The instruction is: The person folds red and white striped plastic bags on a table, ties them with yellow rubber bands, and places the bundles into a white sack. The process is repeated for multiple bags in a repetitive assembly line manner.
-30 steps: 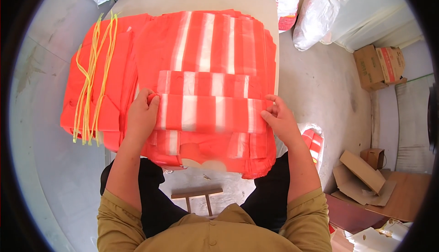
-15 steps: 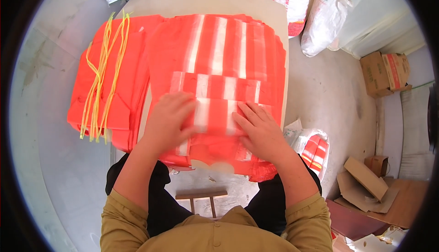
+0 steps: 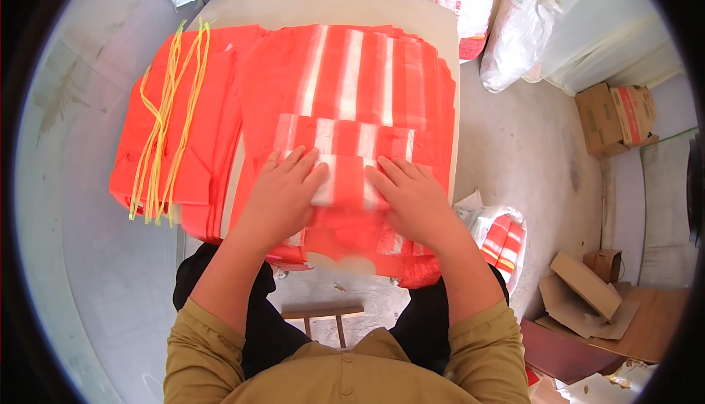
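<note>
— Grey concrete floor point(image 3: 529, 147) is showing all round a pale table point(image 3: 330, 0) in the head view, with white sacks point(image 3: 514, 30) lying beyond its far edge and cardboard boxes point(image 3: 613, 114) sitting off to the right. What is lying on the table?

— Orange plastic bags with white stripes are covering most of it. A big flat stack point(image 3: 352, 81) is sitting in the middle, a second orange pile point(image 3: 198, 132) is lying to its left with a bundle of yellow ties point(image 3: 165, 140) draped over it, and a smaller folded bundle of bags point(image 3: 345, 184) is resting at the near edge.

— And the hands?

— The left hand point(image 3: 283, 191) is pressing flat on the left half of that folded bundle, fingers stretched out and close together, gripping nothing. The right hand point(image 3: 415, 198) is doing the same on the right half, fingers extended and palm down. Their fingertips are nearly meeting over a white stripe.

— How is the bundle likely handling?

— It is looking thin, light and limp (probably slippery too, layer on layer), so I judge the sheets are apt to slide apart. Taking hold at both side edges, with the whole thickness pinched, is looking safest to me.
</note>
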A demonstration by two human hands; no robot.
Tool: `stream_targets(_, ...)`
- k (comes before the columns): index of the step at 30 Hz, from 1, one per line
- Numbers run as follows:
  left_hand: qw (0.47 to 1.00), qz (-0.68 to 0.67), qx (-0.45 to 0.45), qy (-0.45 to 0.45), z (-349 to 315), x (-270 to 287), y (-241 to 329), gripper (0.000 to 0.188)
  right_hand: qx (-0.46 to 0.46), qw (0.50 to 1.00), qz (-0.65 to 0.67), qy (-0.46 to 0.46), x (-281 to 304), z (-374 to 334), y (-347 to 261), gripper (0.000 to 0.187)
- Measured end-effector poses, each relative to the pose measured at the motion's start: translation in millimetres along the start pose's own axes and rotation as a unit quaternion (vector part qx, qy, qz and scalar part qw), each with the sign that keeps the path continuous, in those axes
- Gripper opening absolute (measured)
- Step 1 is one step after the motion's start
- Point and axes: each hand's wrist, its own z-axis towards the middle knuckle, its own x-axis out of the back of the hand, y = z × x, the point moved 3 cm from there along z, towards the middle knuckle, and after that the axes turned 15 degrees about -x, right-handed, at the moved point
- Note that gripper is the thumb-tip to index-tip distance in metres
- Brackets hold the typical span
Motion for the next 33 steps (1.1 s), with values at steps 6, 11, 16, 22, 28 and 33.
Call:
stream_targets(6,0.996,0.051,-0.014,0.075,2.9,-16.2,5.0,0.055,-0.014,0.998,-0.044,0.05,-17.8,1.5,-6.7,0.066)
stream_targets(11,0.998,0.037,-0.013,0.052,6.9,-14.0,9.2,0.042,0.002,0.991,-0.064,0.121,-18.7,-4.0,-13.7,0.052)
stream_targets(16,0.995,0.065,-0.015,0.078,4.2,-17.9,10.1,0.036,0.014,0.988,-0.073,0.136,-22.9,-5.2,-12.2,0.051)
stream_targets(22,0.993,0.056,-0.016,0.101,1.5,-4.8,8.6,0.034,0.0,0.994,-0.019,0.107,-10.8,-1.9,-12.8,0.041)
stream_targets(28,0.996,-0.082,0.033,-0.026,-5.4,29.3,12.4,0.027,-0.08,0.989,0.023,-0.121,30.4,-4.5,-15.9,0.034)
stream_targets(33,0.992,-0.12,0.033,-0.034,-10.2,50.9,11.7,0.027,-0.1,0.982,0.049,-0.154,42.0,-2.4,-7.1,0.035)
